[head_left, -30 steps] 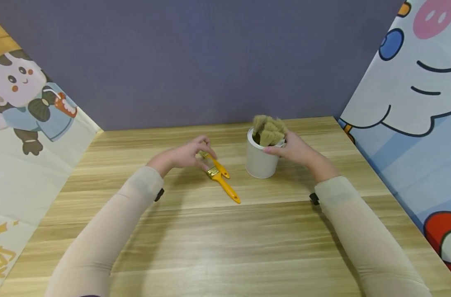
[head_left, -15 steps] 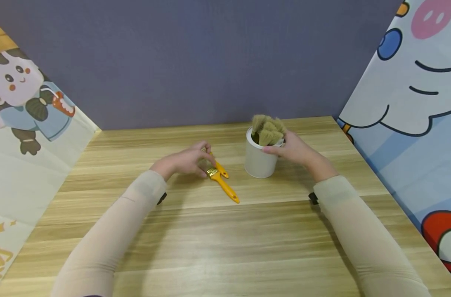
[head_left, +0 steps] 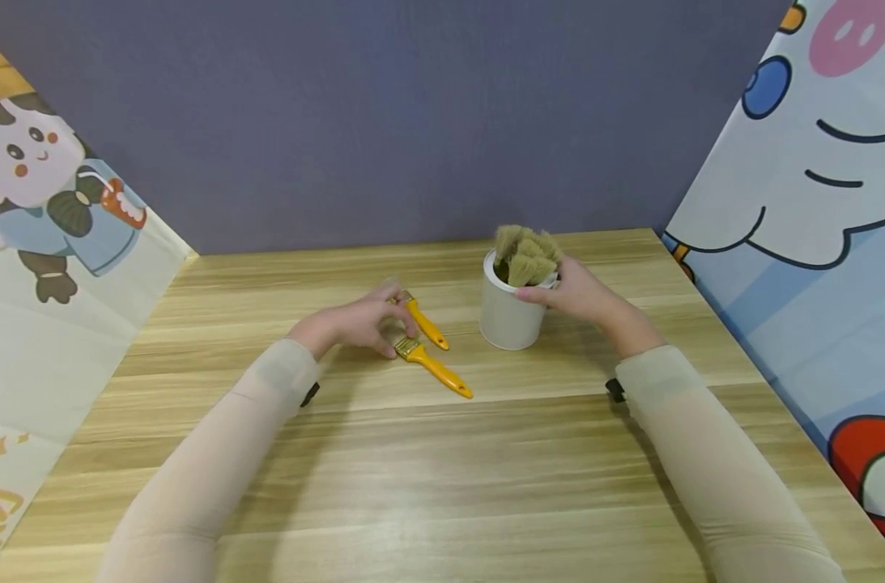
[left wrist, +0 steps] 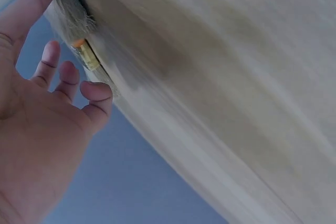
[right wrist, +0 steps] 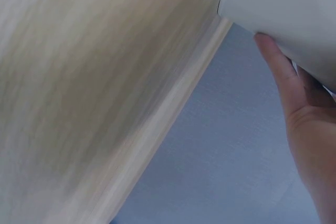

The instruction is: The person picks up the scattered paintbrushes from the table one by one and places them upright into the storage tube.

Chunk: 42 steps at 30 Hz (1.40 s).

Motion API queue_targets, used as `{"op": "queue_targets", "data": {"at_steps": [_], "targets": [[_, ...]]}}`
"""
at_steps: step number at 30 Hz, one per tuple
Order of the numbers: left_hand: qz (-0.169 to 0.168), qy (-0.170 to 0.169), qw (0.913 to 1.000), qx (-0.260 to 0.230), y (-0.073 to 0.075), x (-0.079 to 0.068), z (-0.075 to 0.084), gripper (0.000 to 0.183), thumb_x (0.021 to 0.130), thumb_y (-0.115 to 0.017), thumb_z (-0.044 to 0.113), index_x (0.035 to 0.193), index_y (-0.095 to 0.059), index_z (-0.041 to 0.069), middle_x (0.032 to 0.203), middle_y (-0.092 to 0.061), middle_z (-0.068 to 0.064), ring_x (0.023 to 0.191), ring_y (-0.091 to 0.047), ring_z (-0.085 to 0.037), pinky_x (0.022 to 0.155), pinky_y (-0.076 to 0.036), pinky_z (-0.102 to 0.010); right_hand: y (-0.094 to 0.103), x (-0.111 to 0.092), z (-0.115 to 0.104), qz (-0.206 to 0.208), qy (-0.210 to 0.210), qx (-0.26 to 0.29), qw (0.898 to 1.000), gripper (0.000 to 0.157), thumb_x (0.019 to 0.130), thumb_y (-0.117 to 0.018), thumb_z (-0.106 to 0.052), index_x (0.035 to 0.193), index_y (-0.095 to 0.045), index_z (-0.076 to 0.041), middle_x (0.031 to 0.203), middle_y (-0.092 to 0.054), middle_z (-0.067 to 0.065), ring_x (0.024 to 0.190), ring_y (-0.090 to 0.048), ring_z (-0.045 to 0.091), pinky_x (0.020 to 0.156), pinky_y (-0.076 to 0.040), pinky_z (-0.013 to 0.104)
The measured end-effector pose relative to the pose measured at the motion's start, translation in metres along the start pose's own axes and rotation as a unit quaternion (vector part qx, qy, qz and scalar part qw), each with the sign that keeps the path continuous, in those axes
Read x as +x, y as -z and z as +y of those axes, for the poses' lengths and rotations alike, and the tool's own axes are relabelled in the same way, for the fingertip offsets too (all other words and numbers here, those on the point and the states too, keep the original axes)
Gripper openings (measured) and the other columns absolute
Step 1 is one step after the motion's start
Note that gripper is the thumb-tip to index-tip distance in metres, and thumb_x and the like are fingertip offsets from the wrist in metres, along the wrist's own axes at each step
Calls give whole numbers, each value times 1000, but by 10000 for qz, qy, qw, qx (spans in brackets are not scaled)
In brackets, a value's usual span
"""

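Observation:
Two yellow-handled paintbrushes lie on the wooden table, the near paintbrush (head_left: 438, 371) angled toward the front and the far paintbrush (head_left: 427, 325) behind it. My left hand (head_left: 362, 322) is over their bristle ends, thumb right at the near brush's bristles. In the left wrist view its thumb (left wrist: 29, 6) overlaps those bristles (left wrist: 73, 14), while the other visible fingers are loosely bent and apart. My right hand (head_left: 580, 295) grips the rim of a white can (head_left: 511, 320), thumb in front and fingers behind. Several brushes (head_left: 527, 257) stand in the can, bristles up.
The wooden table (head_left: 442, 486) ends at a dark grey-blue back wall (head_left: 413, 121). Printed cartoon panels (head_left: 41, 340) flank it left and right.
The near paintbrush has turned, its metal end shifting left and down, away from the far one. My left hand moved slightly right, then back left. The right hand and can stay still.

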<state>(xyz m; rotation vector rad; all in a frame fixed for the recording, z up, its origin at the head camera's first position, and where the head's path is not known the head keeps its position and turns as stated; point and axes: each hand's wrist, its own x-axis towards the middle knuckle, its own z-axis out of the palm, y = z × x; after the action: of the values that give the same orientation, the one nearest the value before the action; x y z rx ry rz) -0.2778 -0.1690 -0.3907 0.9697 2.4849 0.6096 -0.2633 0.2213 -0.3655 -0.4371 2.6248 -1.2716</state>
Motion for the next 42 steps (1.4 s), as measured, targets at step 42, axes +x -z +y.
{"op": "queue_targets", "data": {"at_steps": [42], "targets": [[947,161,9635,-2498,55,-35,15,37,90,-85,13,121,-67,4,104,-75,-6,95,-71,-21,88,-59,-35,0,-3,-1,56,-41,-98,9999,101,96,-78,-47,171,-19,-12,168,-38,26,156,-38,46,125,-34,64]]}}
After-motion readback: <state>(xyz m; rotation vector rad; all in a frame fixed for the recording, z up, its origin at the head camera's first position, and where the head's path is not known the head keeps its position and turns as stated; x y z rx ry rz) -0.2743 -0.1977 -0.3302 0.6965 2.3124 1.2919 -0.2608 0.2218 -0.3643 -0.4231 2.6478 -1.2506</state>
